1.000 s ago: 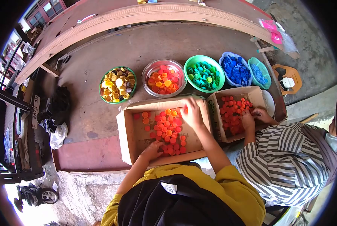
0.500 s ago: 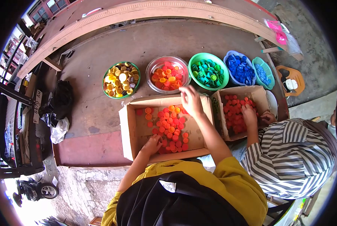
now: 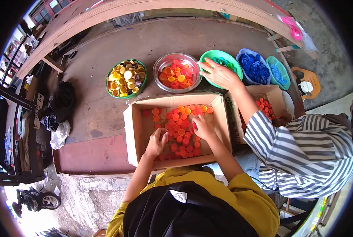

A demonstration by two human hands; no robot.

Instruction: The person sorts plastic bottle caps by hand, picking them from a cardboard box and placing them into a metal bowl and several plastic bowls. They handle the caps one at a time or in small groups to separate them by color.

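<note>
Inside a cardboard box [image 3: 130,130], many red and orange bottle caps [image 3: 181,133] lie loose. My left hand [image 3: 156,143] is at the left side of the pile, its fingers curled in; what they hold, if anything, is hidden. On the right of the pile, my right hand [image 3: 204,127] reaches down with fingers apart, the tips at the caps. Just beyond the box stands a clear bowl [image 3: 157,87] with red and orange caps in it.
A green basket [image 3: 108,87] holds yellow caps. Further right are a green bowl [image 3: 209,54], a blue basket [image 3: 268,81] and a teal basket [image 3: 286,85] with caps. Beside me, a co-worker's hand [image 3: 223,75] extends over the green bowl, above a second cardboard box [image 3: 274,93].
My right hand has come back from the clear bowl's edge to the caps in the box. My left hand has risen slightly. The co-worker's arm has swung over to the green bowl.
</note>
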